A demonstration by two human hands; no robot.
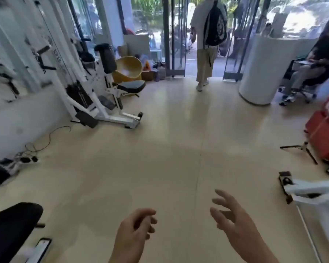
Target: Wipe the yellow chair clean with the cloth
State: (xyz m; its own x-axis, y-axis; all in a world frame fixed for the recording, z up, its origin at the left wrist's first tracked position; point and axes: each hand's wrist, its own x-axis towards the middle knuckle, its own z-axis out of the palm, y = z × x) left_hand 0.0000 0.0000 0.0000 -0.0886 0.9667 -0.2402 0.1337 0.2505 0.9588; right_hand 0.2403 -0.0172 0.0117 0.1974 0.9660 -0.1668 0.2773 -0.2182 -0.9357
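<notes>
Since both the left hand point(136, 223) and right hand point(234, 218) are spread and holding nothing, no cloth in sight, wiping that far-off yellow chair point(128, 69) bare-handed seems likely

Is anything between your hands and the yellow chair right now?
Yes. The yellow chair sits far across the floor by the glass, and the white exercise machine, with its black seat, stands just in front of it, covering its lower part. Both the left hand and right hand are empty; no cloth is visible.
</notes>
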